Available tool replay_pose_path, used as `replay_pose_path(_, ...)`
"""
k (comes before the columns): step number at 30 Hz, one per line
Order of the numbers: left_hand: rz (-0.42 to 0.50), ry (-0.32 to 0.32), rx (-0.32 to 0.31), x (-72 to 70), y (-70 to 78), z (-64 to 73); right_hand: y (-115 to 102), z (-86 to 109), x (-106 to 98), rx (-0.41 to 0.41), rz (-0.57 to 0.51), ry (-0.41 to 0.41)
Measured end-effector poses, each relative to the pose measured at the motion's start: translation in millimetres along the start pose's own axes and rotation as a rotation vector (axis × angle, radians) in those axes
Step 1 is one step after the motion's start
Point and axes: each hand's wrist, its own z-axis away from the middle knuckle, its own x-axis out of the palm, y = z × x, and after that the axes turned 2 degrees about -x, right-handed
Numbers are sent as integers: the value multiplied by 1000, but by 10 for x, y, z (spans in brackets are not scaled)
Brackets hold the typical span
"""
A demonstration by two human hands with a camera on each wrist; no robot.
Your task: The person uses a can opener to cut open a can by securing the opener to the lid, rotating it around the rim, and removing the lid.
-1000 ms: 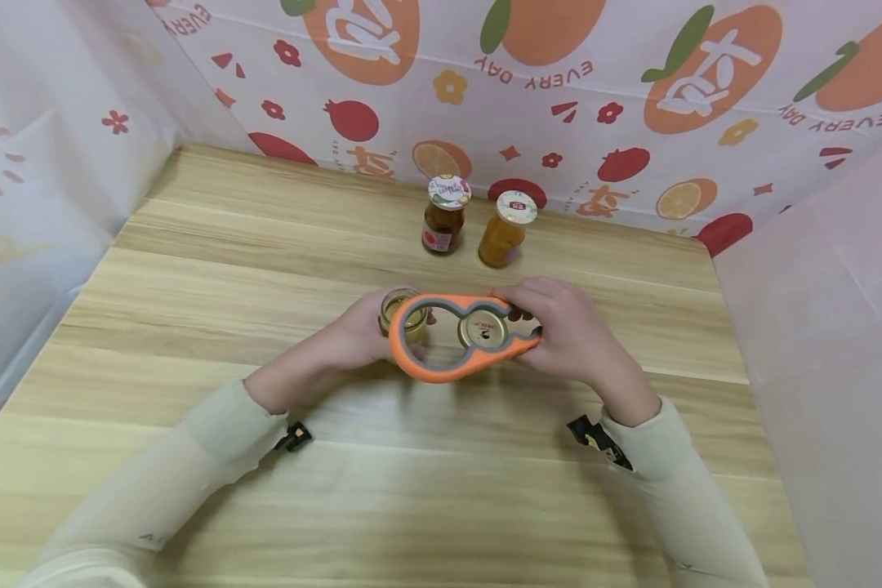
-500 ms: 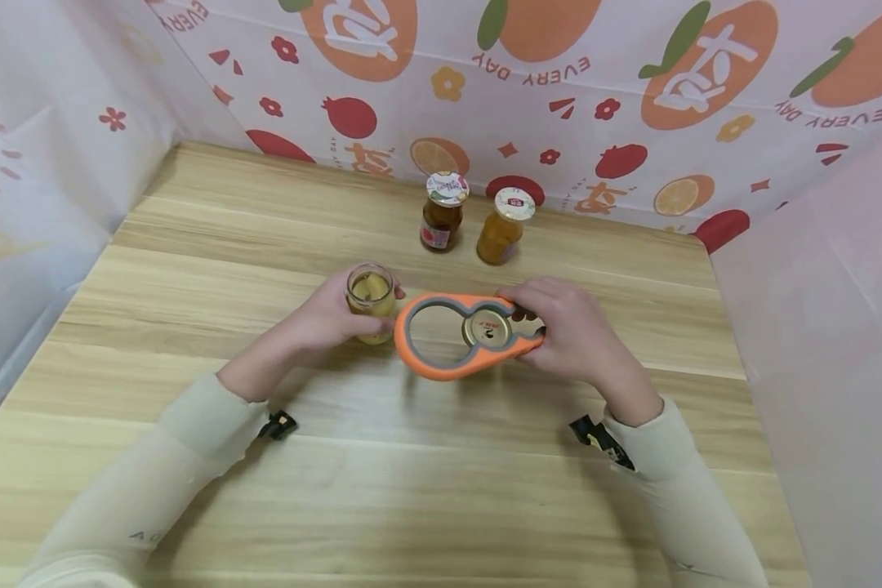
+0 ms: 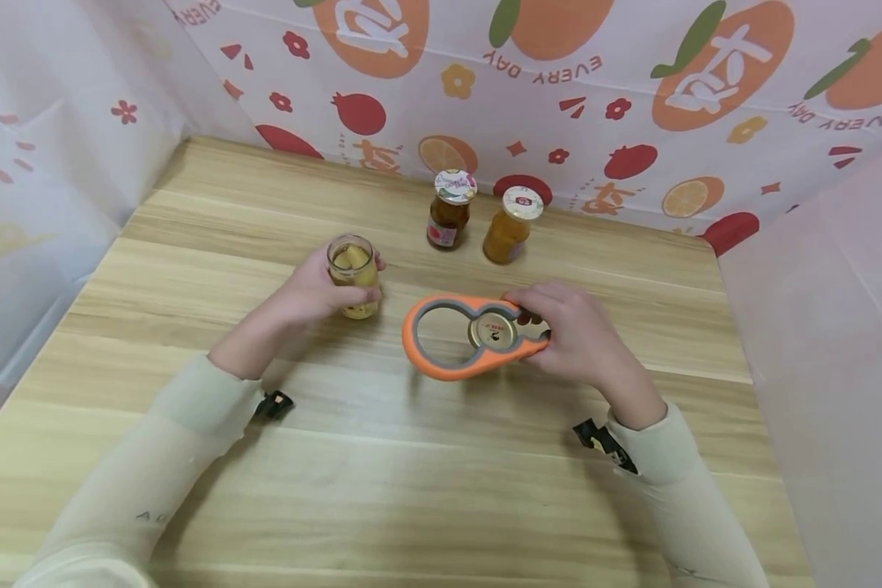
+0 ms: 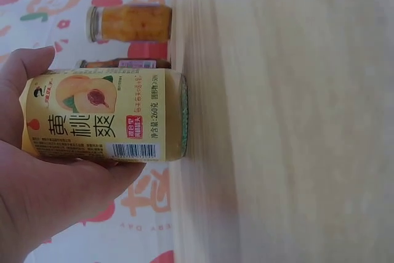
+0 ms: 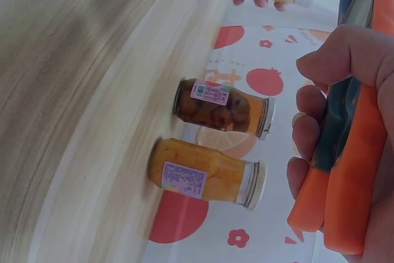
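Note:
My left hand (image 3: 309,287) grips an open glass jar of yellow peaches (image 3: 353,260), fingers and thumb wrapped round it. The jar stands upright, lidless, with fruit pieces and liquid showing through its mouth. Its yellow peach label (image 4: 92,112) faces the left wrist camera, and the base is close to the tabletop. To the right, my right hand (image 3: 579,336) holds an orange jar opener (image 3: 447,374) with grey inner edges by its handles. A gold lid (image 3: 493,331) sits in the opener's smaller ring; the larger ring has nothing in it.
Two capped jars stand at the back of the wooden table (image 3: 426,506): a dark one (image 3: 448,220) and an orange-yellow one (image 3: 505,237). A fruit-printed curtain (image 3: 529,106) hangs right behind them. Pale curtains close off both sides.
The left hand has carried the open jar left and toward the back, away from the opener. My right hand keeps the opener and gold lid in almost the same place.

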Motion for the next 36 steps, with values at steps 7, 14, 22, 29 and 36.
replay_pose_path(7,27,47,-42,-66,5,-82,8,26,3,14,-8,-8)
replay_pose_path(14,30,94,-48,-141,25,-124,11,23,3,17,2,-13)
replay_pose_path(22,13,125,-55,-173,24,-124,20,28,-1,20,8,-10)
replay_pose_path(29,2,100,-61,-172,10,-70,11,39,23,13,0,-2)
replay_pose_path(36,21,70,-65,-151,-15,-46,33,49,31,36,-8,-1)
